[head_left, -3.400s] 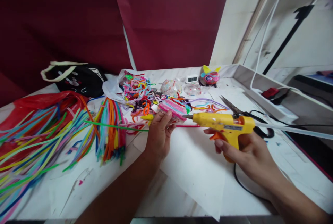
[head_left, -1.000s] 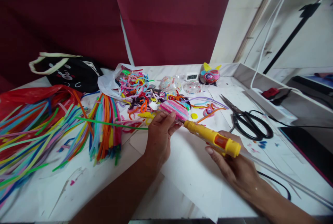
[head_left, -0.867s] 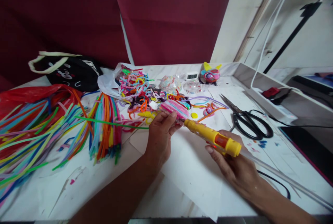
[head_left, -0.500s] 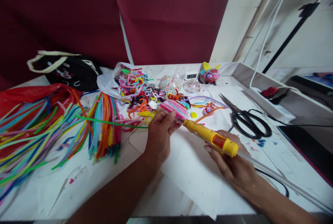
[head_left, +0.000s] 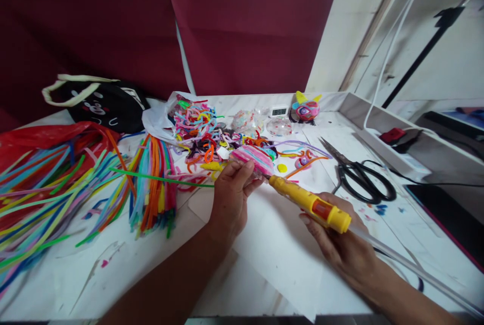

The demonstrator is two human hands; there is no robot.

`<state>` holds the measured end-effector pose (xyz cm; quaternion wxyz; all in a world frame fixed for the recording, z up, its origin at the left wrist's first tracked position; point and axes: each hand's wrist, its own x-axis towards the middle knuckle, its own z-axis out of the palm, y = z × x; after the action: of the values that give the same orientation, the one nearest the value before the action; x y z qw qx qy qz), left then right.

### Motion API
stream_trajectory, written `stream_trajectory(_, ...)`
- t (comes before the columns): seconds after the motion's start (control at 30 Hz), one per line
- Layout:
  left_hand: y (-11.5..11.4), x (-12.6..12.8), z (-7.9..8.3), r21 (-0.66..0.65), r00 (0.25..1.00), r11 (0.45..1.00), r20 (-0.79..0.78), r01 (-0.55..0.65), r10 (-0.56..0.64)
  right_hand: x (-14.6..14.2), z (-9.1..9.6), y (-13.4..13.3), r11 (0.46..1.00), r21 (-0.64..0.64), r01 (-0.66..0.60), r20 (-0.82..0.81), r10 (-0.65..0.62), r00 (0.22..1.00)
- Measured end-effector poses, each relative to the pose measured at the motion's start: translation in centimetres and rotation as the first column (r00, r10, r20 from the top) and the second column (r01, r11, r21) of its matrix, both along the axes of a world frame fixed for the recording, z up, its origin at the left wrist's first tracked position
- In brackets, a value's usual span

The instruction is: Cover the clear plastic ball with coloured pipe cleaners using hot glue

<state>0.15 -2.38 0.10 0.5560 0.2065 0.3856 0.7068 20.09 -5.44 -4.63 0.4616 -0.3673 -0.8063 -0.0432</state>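
My left hand [head_left: 231,194] is closed on a pink striped pipe-cleaner piece [head_left: 254,158], holding it just above the white table [head_left: 124,269]. My right hand [head_left: 336,237] grips a yellow glue gun [head_left: 307,202] with a clear glue stick [head_left: 397,259] trailing from its back. The gun's tip points up and left and touches the pink piece's lower right edge. A sheet of white paper [head_left: 287,254] lies under both hands.
Long coloured pipe cleaners [head_left: 75,184] fan over the left on a red bag [head_left: 45,138]. Short curled bits [head_left: 204,133] pile behind. Black scissors [head_left: 359,176] lie right. A black tote [head_left: 100,106], small clock [head_left: 280,111] and pink toy [head_left: 306,110] stand at the back.
3.4 s ago the glue gun was held level, its tip apart from the pink piece. It has since tilted with the tip on the piece. Little has moved over the last second.
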Motion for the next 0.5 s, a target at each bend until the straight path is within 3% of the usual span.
stream_trajectory(0.23, -0.18, 0.26, -0.18, 0.007, 1.0, 1.0, -0.004, 0.019, -0.019, -0.16, 0.53, -0.32, 0.997, -0.076, -0.009, 0.001, 0.009, 1.0)
stream_trajectory(0.5, -0.29, 0.4, -0.44, 0.005, 0.999, 0.999, -0.002, 0.045, -0.045, -0.28, 0.62, -0.26, 0.998, -0.061, -0.021, 0.004, 0.021, 1.0)
